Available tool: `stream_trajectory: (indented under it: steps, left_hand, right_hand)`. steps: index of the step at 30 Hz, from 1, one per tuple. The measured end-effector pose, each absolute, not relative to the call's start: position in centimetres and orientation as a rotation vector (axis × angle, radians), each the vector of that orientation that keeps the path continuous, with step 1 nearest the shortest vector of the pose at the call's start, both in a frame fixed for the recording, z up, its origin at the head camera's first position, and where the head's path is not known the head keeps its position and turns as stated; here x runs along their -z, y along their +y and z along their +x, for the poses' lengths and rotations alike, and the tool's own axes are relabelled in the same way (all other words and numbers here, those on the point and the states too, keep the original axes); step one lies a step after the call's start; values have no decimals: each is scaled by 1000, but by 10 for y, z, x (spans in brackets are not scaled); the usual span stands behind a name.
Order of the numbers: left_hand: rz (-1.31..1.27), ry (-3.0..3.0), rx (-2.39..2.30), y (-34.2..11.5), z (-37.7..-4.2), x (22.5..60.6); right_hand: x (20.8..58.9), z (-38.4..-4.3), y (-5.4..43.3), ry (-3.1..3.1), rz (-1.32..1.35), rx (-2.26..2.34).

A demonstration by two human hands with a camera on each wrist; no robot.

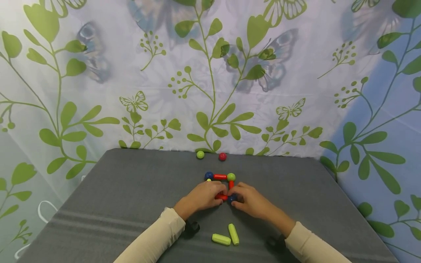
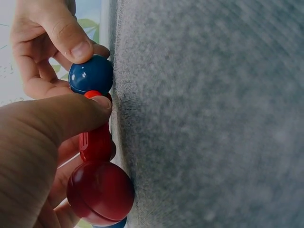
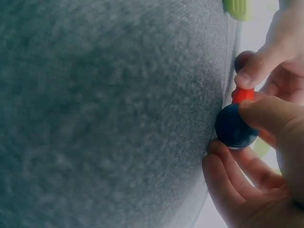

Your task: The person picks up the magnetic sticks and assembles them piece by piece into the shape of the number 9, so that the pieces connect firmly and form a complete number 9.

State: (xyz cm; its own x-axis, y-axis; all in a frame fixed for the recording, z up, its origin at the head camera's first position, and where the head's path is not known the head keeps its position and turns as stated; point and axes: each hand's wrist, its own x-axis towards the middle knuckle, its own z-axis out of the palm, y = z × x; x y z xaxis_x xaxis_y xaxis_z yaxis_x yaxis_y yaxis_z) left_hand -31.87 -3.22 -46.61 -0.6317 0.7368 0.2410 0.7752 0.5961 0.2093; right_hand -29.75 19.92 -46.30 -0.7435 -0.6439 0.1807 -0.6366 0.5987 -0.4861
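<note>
My left hand (image 1: 205,194) pinches a red rod (image 1: 221,197) between thumb and fingers. A dark blue ball (image 3: 235,126) meets one end of that rod, and a dark red ball (image 2: 100,192) the other. Thumb and fingers of my right hand (image 1: 254,201) grip this blue ball. The pieces form a frame low on the table: another red rod (image 1: 231,185) runs back to a green ball (image 1: 231,177), then a far red rod (image 1: 220,176) leads to a second blue ball (image 1: 209,175). My left hand mostly hides the frame's left side, where a yellow-green tip (image 1: 209,180) shows.
Two yellow-green rods, a left one (image 1: 221,239) and a right one (image 1: 233,234), lie on the grey table (image 1: 148,190) nearer me. A loose green ball (image 1: 200,155) and red ball (image 1: 222,156) sit at the back edge, before a leaf-patterned curtain (image 1: 184,109).
</note>
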Motion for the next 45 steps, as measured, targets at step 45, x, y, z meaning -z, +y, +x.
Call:
stream_trajectory:
  steps: [45]
  left_hand:
    - [-1279, -2688, 477, -34, -318, 467]
  right_hand:
    - [468, -333, 192, 2974, -1402, 601]
